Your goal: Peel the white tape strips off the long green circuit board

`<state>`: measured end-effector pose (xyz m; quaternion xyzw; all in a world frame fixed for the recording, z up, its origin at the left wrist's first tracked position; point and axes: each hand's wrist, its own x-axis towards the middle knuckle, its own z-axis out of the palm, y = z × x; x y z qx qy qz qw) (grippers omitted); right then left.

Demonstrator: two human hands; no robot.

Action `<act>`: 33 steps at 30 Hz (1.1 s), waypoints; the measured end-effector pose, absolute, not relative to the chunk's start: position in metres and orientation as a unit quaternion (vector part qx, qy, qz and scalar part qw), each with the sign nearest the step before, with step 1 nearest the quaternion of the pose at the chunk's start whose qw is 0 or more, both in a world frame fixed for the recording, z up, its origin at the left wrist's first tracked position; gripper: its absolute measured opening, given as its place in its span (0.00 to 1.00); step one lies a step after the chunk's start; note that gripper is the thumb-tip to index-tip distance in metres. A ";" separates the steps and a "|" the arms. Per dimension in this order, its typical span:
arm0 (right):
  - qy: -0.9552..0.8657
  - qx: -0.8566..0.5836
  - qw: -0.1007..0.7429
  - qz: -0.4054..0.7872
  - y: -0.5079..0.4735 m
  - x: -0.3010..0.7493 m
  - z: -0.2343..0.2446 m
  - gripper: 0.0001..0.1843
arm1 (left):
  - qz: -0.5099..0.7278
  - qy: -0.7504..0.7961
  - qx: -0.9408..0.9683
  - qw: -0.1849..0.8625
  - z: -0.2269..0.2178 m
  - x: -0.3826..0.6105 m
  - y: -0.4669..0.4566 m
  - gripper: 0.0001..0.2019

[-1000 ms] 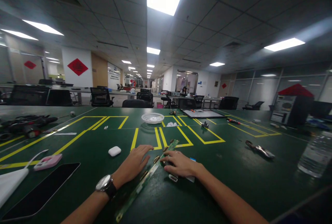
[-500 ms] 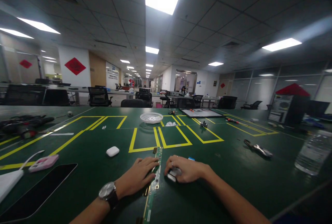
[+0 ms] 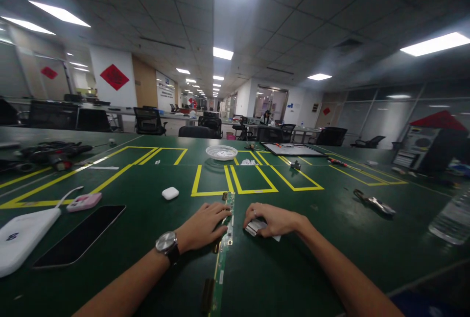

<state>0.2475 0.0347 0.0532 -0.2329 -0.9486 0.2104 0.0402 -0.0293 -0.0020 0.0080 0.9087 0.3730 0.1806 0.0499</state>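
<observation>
Two hands: one left hand [image 3: 205, 224] and one right hand [image 3: 273, 220]. One long green board [image 3: 224, 246]. One small white part [image 3: 255, 228]. One watch [image 3: 166, 243]. One white earbud case [image 3: 170, 193]. One pink case [image 3: 84, 202]. One black phone [image 3: 81, 235]. One white power pack [image 3: 22, 238]. One white basket [image 3: 221, 152]. One water bottle [image 3: 451, 219]. One green surface [image 3: 341, 209] under them all.

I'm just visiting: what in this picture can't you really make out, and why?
Head view:
- small white part under the right hand: the hand covers most of it; what it is, and whether it is gripped, cannot be told.
- narrow circuit board: the left hand rests over its edge; its near end leaves the bottom edge.
- water bottle: cut by the right edge, blurred.
- dark tools far left: too small and dim.
</observation>
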 end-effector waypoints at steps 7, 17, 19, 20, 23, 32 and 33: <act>-0.935 -0.297 0.096 0.167 0.037 0.238 0.042 0.14 | 0.187 0.368 0.910 0.037 0.009 -0.028 -0.003 0.17; -0.905 -0.354 0.203 0.122 0.027 0.206 0.019 0.08 | 0.191 0.370 0.908 0.043 0.005 -0.027 -0.002 0.17; -0.904 -0.354 0.206 0.124 0.026 0.205 0.019 0.08 | 0.187 0.371 0.908 0.046 0.005 -0.027 -0.002 0.17; -0.904 -0.354 0.204 0.127 0.026 0.205 0.019 0.09 | 0.187 0.371 0.909 0.047 0.005 -0.027 -0.002 0.17; -0.907 -0.350 0.194 0.133 0.025 0.206 0.020 0.08 | 0.188 0.372 0.908 0.048 0.005 -0.026 -0.002 0.17; -0.907 -0.367 0.168 0.116 0.022 0.204 0.021 0.08 | 0.196 0.372 0.905 0.065 0.003 -0.027 -0.002 0.17; -0.908 -0.367 0.165 0.115 0.022 0.205 0.021 0.08 | 0.199 0.370 0.905 0.064 0.002 -0.027 -0.001 0.17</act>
